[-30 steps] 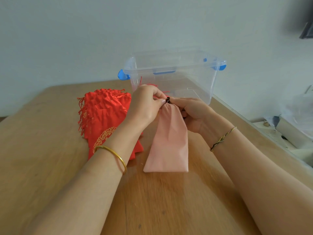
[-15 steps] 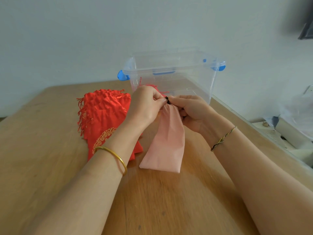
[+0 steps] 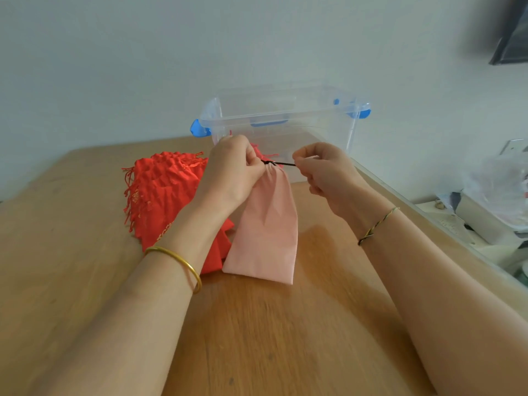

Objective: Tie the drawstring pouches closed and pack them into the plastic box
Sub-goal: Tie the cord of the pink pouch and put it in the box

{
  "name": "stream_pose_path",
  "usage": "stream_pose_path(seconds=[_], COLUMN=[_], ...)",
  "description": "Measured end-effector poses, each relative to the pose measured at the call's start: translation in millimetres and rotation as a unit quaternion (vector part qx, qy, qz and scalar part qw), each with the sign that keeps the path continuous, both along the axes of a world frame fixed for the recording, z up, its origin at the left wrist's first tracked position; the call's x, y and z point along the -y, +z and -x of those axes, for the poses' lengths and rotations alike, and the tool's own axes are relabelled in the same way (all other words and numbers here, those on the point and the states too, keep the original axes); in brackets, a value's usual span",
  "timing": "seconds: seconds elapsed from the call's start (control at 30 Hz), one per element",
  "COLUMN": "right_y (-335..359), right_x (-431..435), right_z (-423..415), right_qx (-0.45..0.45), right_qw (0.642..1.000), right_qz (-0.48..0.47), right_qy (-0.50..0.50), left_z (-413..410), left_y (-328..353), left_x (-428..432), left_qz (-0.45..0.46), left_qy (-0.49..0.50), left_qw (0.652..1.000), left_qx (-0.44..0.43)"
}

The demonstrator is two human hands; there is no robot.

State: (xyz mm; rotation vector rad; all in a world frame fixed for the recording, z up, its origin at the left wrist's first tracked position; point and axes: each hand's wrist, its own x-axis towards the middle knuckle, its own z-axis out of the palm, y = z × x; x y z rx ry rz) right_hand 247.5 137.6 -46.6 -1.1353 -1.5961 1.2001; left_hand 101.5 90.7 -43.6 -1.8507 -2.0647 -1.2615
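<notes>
On the wooden desk (image 3: pixel 257 344) a pink pouch (image 3: pixel 265 232) lies with its bottom edge nearest and its gathered neck raised toward twelve o'clock. The left hand (image 3: pixel 234 172) pinches that neck. At three o'clock from it, the right hand (image 3: pixel 323 170) pinches the black drawstring (image 3: pixel 281 164), taut between the two. A heap of red pouches (image 3: pixel 165 195) touches the pink one at nine o'clock. At twelve o'clock, behind the hands, stands the clear plastic box (image 3: pixel 300 121), red cloth showing through its wall.
</notes>
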Motion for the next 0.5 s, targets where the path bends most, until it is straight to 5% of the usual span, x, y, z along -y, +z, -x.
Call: stream_pose_path(seconds=[0.2,0.37,0.5], right_y=[6,1,20], right_x=[22,19,19], right_z=[0,7,6], right_qx=[0.162,0.224,0.204], right_qw=[0.974,0.953,0.954], right_qz=[-0.028,-0.195,-0.210], right_qy=[0.157,0.061,0.066], left_z=[6,10,20], left_y=[11,21,33], left_x=[6,12,13], left_qz=[-0.035,-0.059,-0.069], left_qy=[0.060,0.064,0.042], left_qw=[0.998,0.996,0.991], left_qx=[0.011,0.034,0.109])
